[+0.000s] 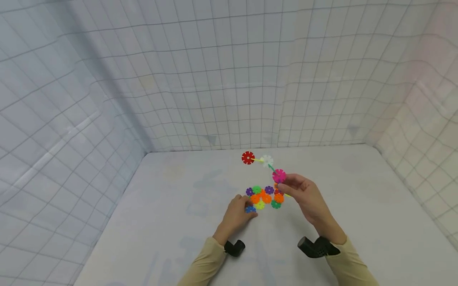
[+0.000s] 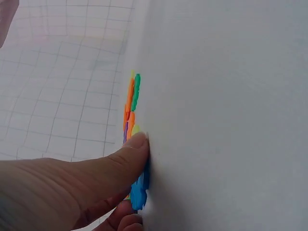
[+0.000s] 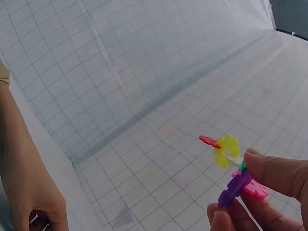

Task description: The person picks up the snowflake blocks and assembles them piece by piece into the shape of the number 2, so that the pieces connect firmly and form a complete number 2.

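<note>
My right hand (image 1: pixel 307 195) pinches one end of a chain of notched plastic snowflake discs, raised over the table. The chain runs from a purple disc (image 3: pixel 233 189) at the fingertips through a pink disc (image 1: pixel 279 176), a green one seen edge-on (image 1: pixel 272 169), a white disc (image 1: pixel 266 159) and a yellow disc (image 3: pixel 232 143) to a red disc (image 1: pixel 245 155) at its far end. Low at the table, my left hand (image 1: pixel 235 213) has thumb and curled fingers on a blue disc (image 2: pixel 139 194) at the left side of a flat cluster of discs.
Beside the left hand, the cluster on the white table (image 1: pixel 150 222) includes orange discs (image 1: pixel 266 198), a purple disc (image 1: pixel 269 190) and a dark green disc (image 1: pixel 276 204). Netting over pale sheeting (image 1: pixel 229 79) walls the back and both sides.
</note>
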A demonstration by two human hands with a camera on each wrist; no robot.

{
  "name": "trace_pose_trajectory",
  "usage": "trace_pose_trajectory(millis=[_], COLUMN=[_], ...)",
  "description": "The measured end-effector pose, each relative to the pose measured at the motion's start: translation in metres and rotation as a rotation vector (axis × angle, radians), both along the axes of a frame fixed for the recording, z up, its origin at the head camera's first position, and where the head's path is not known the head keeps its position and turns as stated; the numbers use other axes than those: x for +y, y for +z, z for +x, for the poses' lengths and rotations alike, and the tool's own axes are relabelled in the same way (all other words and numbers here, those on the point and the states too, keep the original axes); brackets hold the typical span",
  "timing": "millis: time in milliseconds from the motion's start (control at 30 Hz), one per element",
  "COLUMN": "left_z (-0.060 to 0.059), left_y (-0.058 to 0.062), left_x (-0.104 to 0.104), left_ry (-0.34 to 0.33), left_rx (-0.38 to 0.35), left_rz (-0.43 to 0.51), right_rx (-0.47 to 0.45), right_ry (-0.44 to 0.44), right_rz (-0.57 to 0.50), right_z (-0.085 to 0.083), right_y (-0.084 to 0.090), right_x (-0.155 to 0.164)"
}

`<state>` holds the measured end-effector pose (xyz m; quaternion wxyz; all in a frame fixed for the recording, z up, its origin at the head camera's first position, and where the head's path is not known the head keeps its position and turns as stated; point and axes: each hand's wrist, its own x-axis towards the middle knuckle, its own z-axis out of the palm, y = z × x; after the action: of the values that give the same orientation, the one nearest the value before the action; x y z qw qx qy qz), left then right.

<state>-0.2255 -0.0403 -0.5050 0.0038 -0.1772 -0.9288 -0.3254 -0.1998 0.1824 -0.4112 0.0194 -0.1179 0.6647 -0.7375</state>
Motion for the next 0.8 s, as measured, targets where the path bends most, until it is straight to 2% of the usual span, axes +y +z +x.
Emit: trace_pose_trajectory(millis=[133,300,400,567,800], left_z=[-0.003,-0.005,-0.005,-0.001,0.014], left_y=[0.0,0.009,0.02,0.04,0.068], left_x=[-0.003,-0.008,-0.012,-0.013,-0.007], left_ry=[-0.007,-0.036,-0.071,-0.124,-0.184], left_rx=[-0.091,-0.1,-0.125,-0.226,-0.327], left_rz=[0.051,0.114,0.214,0.354,0.55], right_rx=[-0.008,-0.033,-0.029,-0.006,0.03], right_ry=[-0.012,-0.013,-0.009,-0.034,-0.045], right_rz=[0.008,0.015,0.029,0.061,0.027], right_z=[-0.001,0.0,0.0,0.002,0.003], right_y=[0.001,0.001,0.002,0.003,0.002], right_x=[0.001,0.002,0.002,0.001,-0.002])
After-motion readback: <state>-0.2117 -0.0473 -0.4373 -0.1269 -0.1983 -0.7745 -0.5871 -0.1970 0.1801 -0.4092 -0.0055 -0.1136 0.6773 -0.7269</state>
